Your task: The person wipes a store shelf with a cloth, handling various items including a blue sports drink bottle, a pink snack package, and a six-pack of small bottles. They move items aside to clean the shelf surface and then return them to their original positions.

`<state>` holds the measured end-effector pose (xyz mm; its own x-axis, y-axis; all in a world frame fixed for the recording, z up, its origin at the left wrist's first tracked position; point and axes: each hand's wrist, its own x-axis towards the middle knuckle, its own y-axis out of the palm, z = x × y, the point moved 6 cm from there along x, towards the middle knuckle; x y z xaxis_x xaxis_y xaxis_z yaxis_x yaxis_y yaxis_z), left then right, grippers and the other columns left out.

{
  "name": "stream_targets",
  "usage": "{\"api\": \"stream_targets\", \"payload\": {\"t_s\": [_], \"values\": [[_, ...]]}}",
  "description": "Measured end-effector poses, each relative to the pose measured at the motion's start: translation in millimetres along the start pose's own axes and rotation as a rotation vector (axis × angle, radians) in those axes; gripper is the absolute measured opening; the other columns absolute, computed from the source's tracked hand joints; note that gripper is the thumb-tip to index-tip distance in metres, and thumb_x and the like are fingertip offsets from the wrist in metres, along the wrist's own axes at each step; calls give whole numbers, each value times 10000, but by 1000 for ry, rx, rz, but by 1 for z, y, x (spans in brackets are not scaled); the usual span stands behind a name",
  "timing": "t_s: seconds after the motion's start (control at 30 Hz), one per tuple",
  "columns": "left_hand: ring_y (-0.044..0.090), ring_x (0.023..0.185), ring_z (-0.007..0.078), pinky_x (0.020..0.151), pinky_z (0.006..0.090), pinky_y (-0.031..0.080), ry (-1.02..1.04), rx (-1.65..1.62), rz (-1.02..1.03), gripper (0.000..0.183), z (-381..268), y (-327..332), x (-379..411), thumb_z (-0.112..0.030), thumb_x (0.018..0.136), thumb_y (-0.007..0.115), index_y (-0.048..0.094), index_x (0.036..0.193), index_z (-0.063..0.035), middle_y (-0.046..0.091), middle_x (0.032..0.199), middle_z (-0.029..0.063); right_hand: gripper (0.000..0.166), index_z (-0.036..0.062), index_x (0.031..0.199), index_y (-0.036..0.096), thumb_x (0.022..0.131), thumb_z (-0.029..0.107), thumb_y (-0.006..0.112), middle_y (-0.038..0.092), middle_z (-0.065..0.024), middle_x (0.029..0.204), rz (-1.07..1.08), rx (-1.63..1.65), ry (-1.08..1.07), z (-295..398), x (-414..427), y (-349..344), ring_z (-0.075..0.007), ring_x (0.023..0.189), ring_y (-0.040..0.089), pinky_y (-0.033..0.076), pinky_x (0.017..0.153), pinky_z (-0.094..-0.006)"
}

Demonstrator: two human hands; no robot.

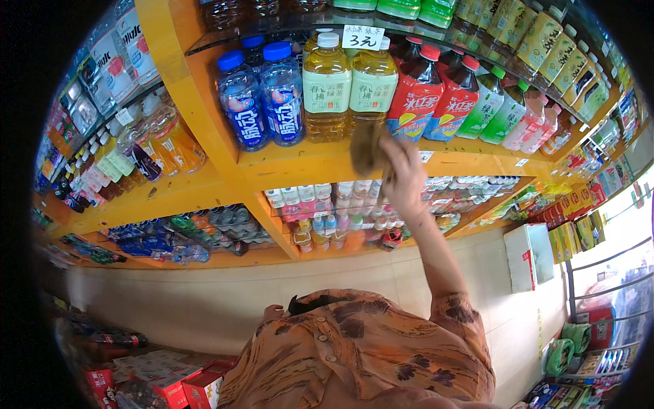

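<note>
My right hand (406, 176) is raised to the shelf front, its fingers closed on a brown cloth (365, 153) that is blurred. The cloth overlaps the front edge of the yellow shelf (286, 162), just below a tea bottle with a pale green label (373, 84). A matching tea bottle (327, 87) stands to its left, beside blue-capped drink bottles (282, 97). Red-labelled iced tea bottles (415, 97) line up to the right. Low by my waist, only part of my left hand (274, 311) shows next to the patterned shirt; whether it holds anything is hidden.
A glass shelf (306, 31) with a handwritten price card (363, 37) runs above the bottles. Lower compartments hold small bottles (306, 204). A white box (529, 258) stands on the tiled floor (357, 271) at right. Red cartons (202, 386) are stacked at lower left.
</note>
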<state>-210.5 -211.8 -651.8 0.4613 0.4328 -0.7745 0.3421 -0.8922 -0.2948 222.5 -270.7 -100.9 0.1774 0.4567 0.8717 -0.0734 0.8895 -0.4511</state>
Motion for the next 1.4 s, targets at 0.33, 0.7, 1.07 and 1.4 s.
{"api": "stream_targets", "payload": {"t_s": [0.33,0.7,1.07,1.4], "values": [[612,839,153,747,312,519,8,-13,-22,285,2,-3,-3,-170,873,662,607,1111,-23,654,963,69,633,134,1244,581,635,9,698,528,-111,1189,299,-147,-89,17,3,36,-326,980,556,516,798,-413],[608,821,141,735,304,518,-18,-74,-75,285,25,-2,-18,-165,865,673,604,1099,-19,651,951,59,721,171,1272,570,588,62,770,518,-86,1218,174,-159,-229,52,53,43,-300,986,560,534,784,-410],[605,803,129,722,296,518,467,-463,-167,286,-105,-24,-22,-160,856,684,601,1088,-15,648,938,50,698,136,1273,560,603,56,740,521,-94,1210,155,-78,-233,65,47,48,-308,959,560,527,764,-395],[532,1185,182,995,312,427,1064,-1043,-103,431,-438,-65,-203,-214,1003,531,447,1350,27,563,1269,119,658,61,1301,516,675,30,715,544,-192,1221,329,320,-58,103,-40,81,-406,1072,543,496,869,-459]]}}
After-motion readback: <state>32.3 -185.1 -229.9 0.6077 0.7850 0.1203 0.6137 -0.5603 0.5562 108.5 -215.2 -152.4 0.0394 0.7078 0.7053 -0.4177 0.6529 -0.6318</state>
